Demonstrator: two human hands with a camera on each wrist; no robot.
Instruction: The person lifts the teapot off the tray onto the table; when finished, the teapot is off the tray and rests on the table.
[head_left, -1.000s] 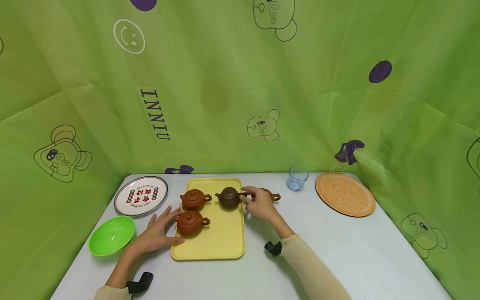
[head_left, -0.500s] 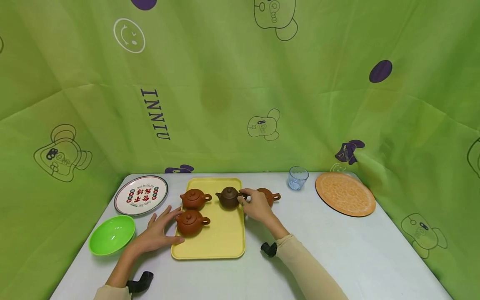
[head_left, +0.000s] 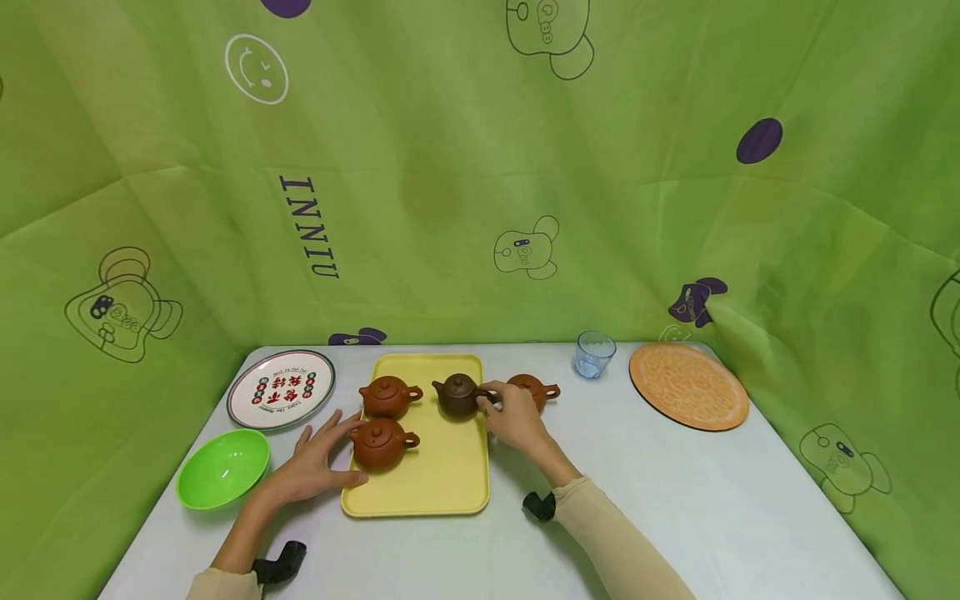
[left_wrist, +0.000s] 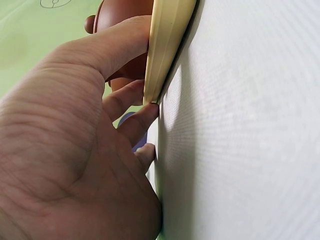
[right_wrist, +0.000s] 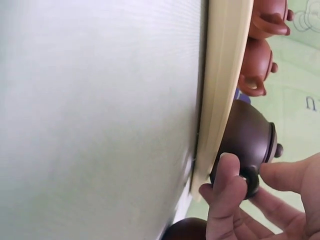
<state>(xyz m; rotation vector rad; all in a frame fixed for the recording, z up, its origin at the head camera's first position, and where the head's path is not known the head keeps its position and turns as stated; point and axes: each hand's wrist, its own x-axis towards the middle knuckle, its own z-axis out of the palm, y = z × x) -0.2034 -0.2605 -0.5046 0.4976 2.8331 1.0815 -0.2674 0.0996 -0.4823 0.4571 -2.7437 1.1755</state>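
Note:
My right hand (head_left: 517, 417) pinches the handle of a dark brown teapot (head_left: 456, 397) at the right side of a yellow tray (head_left: 442, 487). In the right wrist view, thumb and fingers come together around that teapot's handle (right_wrist: 250, 182). Two reddish-brown teapots, a rear one (head_left: 387, 398) and a front one (head_left: 378, 446), stand along the tray's left side, handles facing right. Spread fingers of my left hand (head_left: 309, 471) rest at the tray's left edge beside the front teapot. The left wrist view has its thumb (left_wrist: 125, 42) against the tray wall (left_wrist: 167, 40).
Behind my right hand, another reddish-brown teapot (head_left: 534, 392) stands on the white table, partly hidden. A blue glass (head_left: 595, 355) and a round orange mat (head_left: 690, 387) lie farther right. On the left are a patterned plate (head_left: 251, 408) and a green bowl (head_left: 222, 471).
My right wrist and forearm have shifted slightly left, uncovering more of the teapot behind the hand. The dark teapot stays nearly in place, and my left hand has not moved.

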